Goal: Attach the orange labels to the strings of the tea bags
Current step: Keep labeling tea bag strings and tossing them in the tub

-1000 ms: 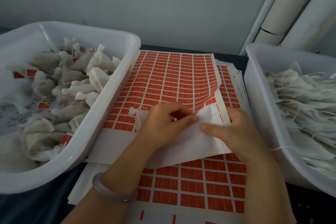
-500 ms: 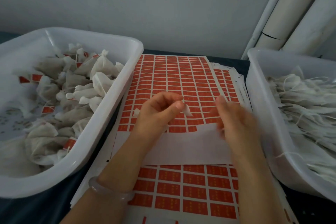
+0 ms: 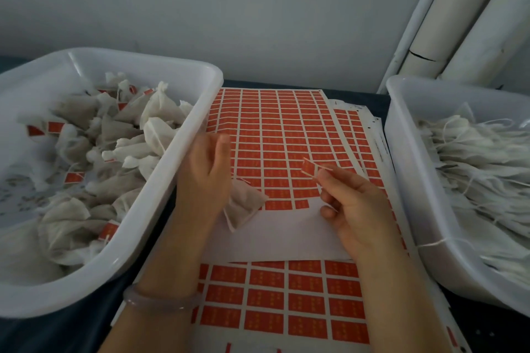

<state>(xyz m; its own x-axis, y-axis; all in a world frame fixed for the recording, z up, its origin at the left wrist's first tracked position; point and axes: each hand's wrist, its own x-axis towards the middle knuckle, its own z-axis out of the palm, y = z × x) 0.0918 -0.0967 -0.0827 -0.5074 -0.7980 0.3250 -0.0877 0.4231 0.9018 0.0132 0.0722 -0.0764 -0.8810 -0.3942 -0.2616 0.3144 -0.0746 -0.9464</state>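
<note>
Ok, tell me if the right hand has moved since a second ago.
Yes. The right hand has come up off the label sheet it pressed, and now pinches a peeled orange label above it.

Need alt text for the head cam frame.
Right hand pinches a peeled orange label above the label sheet; a tea bag lies at the left hand. Left tub holds labelled bags, right tub unlabelled ones.

One wide-angle view, worn on the person's head, looks forward and steeply down over the bench [image 3: 71, 332], from its near edge toward the wall [image 3: 229, 8] behind its far edge. It sits close: the left hand [image 3: 205, 178] and right hand [image 3: 352, 203] fill mid-frame, with the forearms entering from below. The left tub [image 3: 143, 57] and right tub [image 3: 407, 195], at the bench's side edges, are cropped by the frame.
</note>
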